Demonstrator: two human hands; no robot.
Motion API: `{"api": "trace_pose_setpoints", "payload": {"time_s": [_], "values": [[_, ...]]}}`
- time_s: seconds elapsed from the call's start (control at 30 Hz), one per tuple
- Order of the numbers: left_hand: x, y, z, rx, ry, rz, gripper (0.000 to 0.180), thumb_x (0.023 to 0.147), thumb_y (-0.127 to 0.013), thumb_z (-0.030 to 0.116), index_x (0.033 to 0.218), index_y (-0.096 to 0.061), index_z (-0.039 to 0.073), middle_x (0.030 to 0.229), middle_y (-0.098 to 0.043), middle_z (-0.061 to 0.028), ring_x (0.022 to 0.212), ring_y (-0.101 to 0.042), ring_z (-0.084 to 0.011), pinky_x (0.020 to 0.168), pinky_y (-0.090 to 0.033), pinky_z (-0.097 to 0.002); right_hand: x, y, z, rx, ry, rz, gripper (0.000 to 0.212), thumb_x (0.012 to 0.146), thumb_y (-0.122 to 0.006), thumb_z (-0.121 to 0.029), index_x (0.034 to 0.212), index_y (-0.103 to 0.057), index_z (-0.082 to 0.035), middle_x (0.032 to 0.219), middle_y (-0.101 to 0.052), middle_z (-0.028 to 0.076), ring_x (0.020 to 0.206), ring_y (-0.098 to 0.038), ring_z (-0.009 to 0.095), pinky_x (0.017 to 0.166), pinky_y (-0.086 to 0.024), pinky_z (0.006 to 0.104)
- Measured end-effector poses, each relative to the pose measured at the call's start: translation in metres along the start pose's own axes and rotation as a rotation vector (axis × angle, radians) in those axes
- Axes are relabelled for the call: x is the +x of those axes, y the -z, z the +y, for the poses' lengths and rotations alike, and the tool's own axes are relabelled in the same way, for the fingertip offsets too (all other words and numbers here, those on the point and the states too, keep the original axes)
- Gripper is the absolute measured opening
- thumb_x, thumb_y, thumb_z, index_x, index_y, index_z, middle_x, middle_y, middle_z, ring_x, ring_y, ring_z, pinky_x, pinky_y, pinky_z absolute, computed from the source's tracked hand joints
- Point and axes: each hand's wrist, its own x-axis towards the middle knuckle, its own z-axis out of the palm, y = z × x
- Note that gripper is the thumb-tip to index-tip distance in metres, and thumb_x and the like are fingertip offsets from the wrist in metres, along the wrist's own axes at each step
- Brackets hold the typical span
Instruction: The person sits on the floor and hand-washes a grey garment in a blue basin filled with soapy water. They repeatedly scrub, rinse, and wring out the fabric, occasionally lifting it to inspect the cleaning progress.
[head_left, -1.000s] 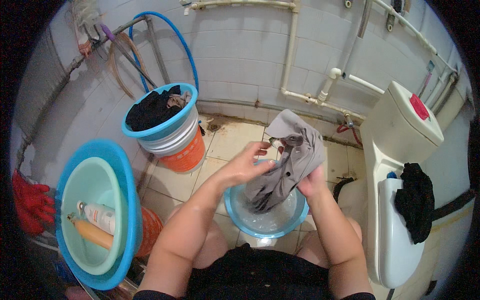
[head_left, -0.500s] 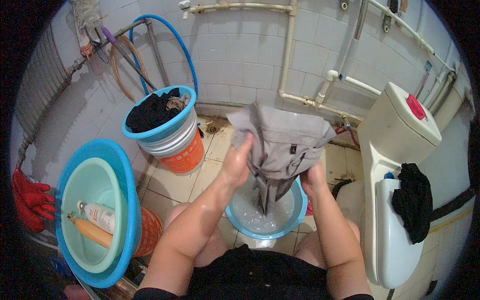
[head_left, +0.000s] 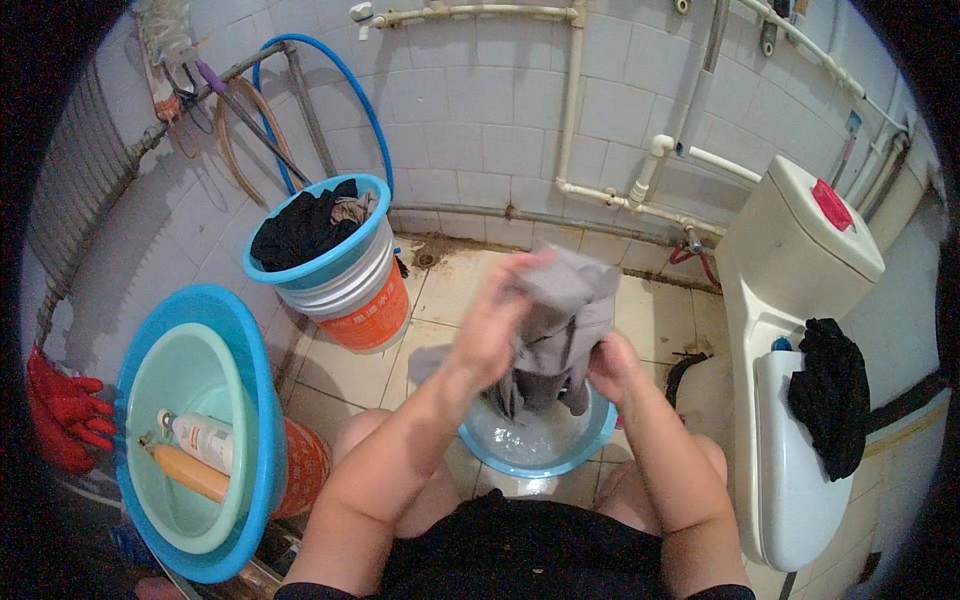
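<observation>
Well left of the left fingers: pale green basin (head_left: 190,375) containing a white bottle (head_left: 205,440) and an orange bottle (head_left: 192,474). Nearer, left and beyond: white bucket (head_left: 345,298), topped with black clothes (head_left: 295,235). Left fingers (head_left: 512,278), motion-blurred, grip the grey garment (head_left: 565,335) at upper left. Below the fingers: blue basin (head_left: 540,470) of water. Right fingers (head_left: 606,362) grip the garment's right side. Well right of them: black cloth (head_left: 835,400), on the toilet lid (head_left: 795,500).

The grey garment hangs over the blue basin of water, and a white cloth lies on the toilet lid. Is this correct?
Not quite: in the head view, the cloth on the toilet lid is black, not white. The grey garment does hang over the blue basin.
</observation>
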Motion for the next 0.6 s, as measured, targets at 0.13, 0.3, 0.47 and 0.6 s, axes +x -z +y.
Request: {"api": "trace_pose_setpoints", "payload": {"time_s": [0.13, 0.3, 0.47, 0.6], "values": [[-0.006, -0.004, 0.002, 0.834, 0.024, -0.657, 0.042, 0.084, -0.051, 0.009, 0.126, -0.045, 0.009, 0.139, -0.033, -0.0119, 0.129, -0.030, -0.0212, 0.105, -0.026, -0.0365, 0.004, 0.004, 0.021, 0.041, -0.052, -0.076, 0.040, 0.092, -0.038, -0.033, 0.122, -0.047, -0.007, 0.119, -0.053, 0.011, 0.106, -0.054, 0.027, 0.092, -0.044, 0.0420], [0.002, 0.027, 0.025, 1.000, 0.012, -0.236, 0.052, 0.085, -0.052, 0.011, 0.133, -0.035, 0.008, 0.136, -0.036, -0.0121, 0.126, -0.034, -0.0246, 0.101, -0.031, -0.0385, -0.002, 0.001, 0.009, 0.257, -0.038, -0.139, 0.045, 0.092, -0.034, -0.031, 0.122, -0.046, 0.000, 0.121, -0.052, 0.014, 0.104, -0.054, 0.028, 0.090, -0.045, 0.0422], [-0.007, 0.041, -0.004, 0.756, 0.328, -0.165, 0.081, 0.082, -0.062, 0.024, 0.140, -0.008, 0.006, 0.135, -0.029, -0.0218, 0.126, -0.032, -0.0326, 0.101, -0.032, -0.0393, -0.007, 0.007, -0.002, 0.285, -0.009, -0.100, 0.043, 0.091, -0.036, -0.031, 0.120, -0.048, -0.001, 0.117, -0.054, 0.014, 0.104, -0.054, 0.028, 0.090, -0.044, 0.0417], [-0.013, 0.032, -0.009, 0.810, 0.186, 0.065, 0.069, 0.080, -0.065, 0.025, 0.133, -0.025, 0.007, 0.128, -0.036, -0.0173, 0.117, -0.041, -0.0279, 0.096, -0.037, -0.0387, -0.006, 0.007, -0.010, 0.279, 0.102, -0.116, 0.043, 0.092, -0.035, -0.031, 0.119, -0.048, 0.000, 0.118, -0.054, 0.014, 0.105, -0.054, 0.028, 0.091, -0.044, 0.0413]]}}
